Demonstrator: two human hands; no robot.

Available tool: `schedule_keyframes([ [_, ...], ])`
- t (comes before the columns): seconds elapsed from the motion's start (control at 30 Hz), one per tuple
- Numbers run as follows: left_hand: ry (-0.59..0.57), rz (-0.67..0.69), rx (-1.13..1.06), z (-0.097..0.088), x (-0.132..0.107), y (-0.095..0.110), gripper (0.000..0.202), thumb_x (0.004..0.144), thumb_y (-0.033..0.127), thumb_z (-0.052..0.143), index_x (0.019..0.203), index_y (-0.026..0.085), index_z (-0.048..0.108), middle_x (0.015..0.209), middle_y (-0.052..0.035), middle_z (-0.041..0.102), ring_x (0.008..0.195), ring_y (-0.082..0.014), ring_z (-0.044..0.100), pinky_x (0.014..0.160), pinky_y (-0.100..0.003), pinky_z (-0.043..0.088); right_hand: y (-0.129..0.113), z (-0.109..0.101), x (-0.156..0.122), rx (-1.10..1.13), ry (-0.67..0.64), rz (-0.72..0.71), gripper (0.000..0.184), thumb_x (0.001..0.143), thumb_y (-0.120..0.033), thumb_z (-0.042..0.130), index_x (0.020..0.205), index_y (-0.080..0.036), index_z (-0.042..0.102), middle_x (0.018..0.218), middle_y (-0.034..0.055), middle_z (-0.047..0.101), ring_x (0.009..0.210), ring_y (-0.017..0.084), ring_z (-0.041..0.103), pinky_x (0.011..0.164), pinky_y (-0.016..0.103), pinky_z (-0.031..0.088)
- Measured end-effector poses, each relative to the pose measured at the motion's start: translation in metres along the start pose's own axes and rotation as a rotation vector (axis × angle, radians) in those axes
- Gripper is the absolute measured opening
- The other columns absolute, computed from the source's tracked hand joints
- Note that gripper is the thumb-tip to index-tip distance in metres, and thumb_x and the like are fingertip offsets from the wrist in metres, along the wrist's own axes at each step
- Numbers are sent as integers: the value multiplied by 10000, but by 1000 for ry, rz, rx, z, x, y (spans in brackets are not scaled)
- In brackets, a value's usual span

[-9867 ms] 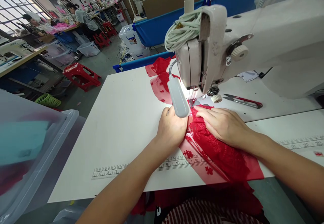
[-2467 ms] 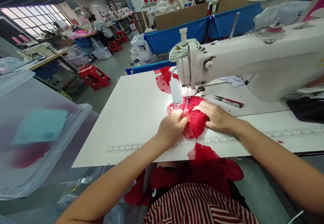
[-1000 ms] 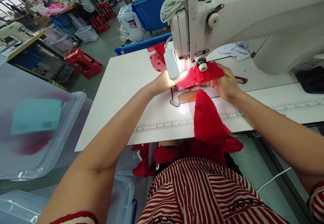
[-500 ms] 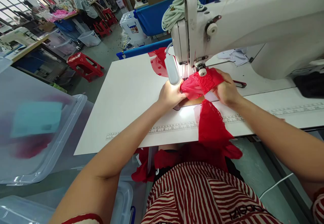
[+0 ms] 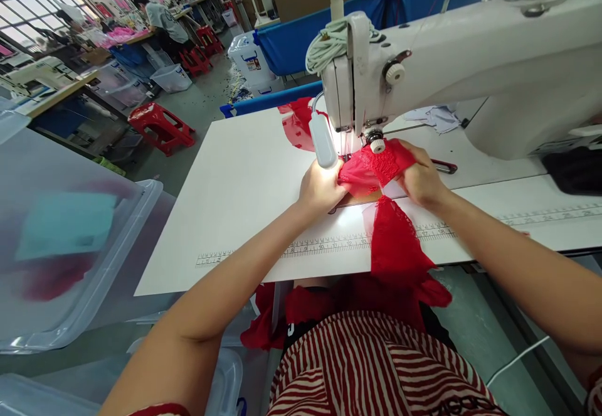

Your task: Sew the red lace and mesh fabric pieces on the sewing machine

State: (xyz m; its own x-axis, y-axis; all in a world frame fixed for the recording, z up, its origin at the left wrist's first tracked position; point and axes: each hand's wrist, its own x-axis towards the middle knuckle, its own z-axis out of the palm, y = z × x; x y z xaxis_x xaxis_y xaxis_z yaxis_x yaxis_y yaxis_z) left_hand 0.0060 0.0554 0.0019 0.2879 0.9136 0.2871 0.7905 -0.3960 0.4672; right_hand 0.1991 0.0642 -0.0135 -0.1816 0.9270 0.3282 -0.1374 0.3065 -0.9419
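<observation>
Grey floor [image 5: 202, 99] spreads behind the white sewing machine [image 5: 442, 68], which stands on a white table [image 5: 239, 177]. In front of the machine, a printed ruler [image 5: 324, 246] shows 10 and 12. Closer to it, the curled left hand [image 5: 320, 187] and right hand [image 5: 422, 177] pinch red lacy cloth [image 5: 364, 174].

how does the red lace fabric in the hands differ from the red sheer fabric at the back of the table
The red lace fabric is held between the left hand and right hand, while the red sheer fabric lies on the table. The red lace fabric shows a textured band; the red sheer fabric is partly see-through with darker motifs. Both are red.
</observation>
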Motion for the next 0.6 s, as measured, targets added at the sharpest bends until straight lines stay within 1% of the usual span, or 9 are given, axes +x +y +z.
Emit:
schedule_keyframes([
  [0.1, -8, 15, 6, -1, -2, -3, 235, 649, 135, 536, 630, 218, 317, 768, -21, 488, 717, -181, 480, 579, -312, 357, -4, 2, -1, -15, -16, 7, 177, 881, -301, 513, 718, -233, 505, 703, -17, 423, 628, 138, 381, 593, 287, 363],
  [0.17, -10, 27, 3, -2, -4, -2, 229, 652, 149, 542, 634, 219, 325, 761, -19, 487, 713, -181, 477, 584, -312, 362, -6, 3, -2, -31, -29, 7, 175, 883, -317, 512, 730, -233, 517, 702, -19, 442, 632, 141, 395, 594, 284, 365],
  [0.23, 2, 27, 7, -1, -5, 0, 253, 673, 209, 577, 640, 222, 326, 745, -17, 488, 709, -185, 478, 585, -312, 364, -8, 4, -2, -40, -42, -5, 163, 876, -318, 526, 739, -229, 533, 714, -18, 470, 653, 144, 419, 613, 285, 378],
  [0.33, 37, -19, 49, 3, -5, 3, 312, 706, 342, 627, 656, 226, 341, 722, -17, 494, 698, -194, 488, 562, -310, 355, -12, 4, -2, -79, -55, -8, 190, 873, -338, 526, 716, -231, 527, 729, -10, 504, 677, 154, 459, 628, 293, 401],
  [0.37, 45, -32, 69, 5, -5, 3, 302, 717, 349, 626, 661, 227, 355, 719, -18, 499, 701, -198, 496, 557, -308, 354, -14, 4, -2, -97, -53, -1, 203, 873, -348, 521, 705, -233, 517, 720, -9, 504, 669, 157, 467, 617, 296, 406],
  [0.43, 53, -36, 106, 7, -4, 3, 228, 735, 281, 598, 669, 224, 388, 728, -22, 512, 718, -205, 514, 558, -306, 359, -16, 5, -3, -121, -43, 19, 220, 866, -361, 513, 686, -236, 496, 696, -8, 496, 648, 161, 478, 586, 299, 412],
  [0.53, 51, -5, 146, 9, -5, 0, 136, 707, 141, 544, 682, 217, 434, 759, -33, 531, 742, -213, 524, 573, -308, 367, -19, 6, -3, -124, -45, 32, 219, 857, -354, 505, 673, -238, 477, 697, -5, 508, 655, 167, 505, 571, 300, 426],
  [0.6, 49, 36, 176, 7, -6, -2, 120, 705, 118, 530, 693, 213, 459, 774, -40, 545, 737, -213, 517, 579, -310, 366, -19, 5, -3, -134, -55, 24, 217, 864, -347, 489, 676, -239, 472, 713, -3, 530, 675, 175, 527, 597, 310, 444],
])
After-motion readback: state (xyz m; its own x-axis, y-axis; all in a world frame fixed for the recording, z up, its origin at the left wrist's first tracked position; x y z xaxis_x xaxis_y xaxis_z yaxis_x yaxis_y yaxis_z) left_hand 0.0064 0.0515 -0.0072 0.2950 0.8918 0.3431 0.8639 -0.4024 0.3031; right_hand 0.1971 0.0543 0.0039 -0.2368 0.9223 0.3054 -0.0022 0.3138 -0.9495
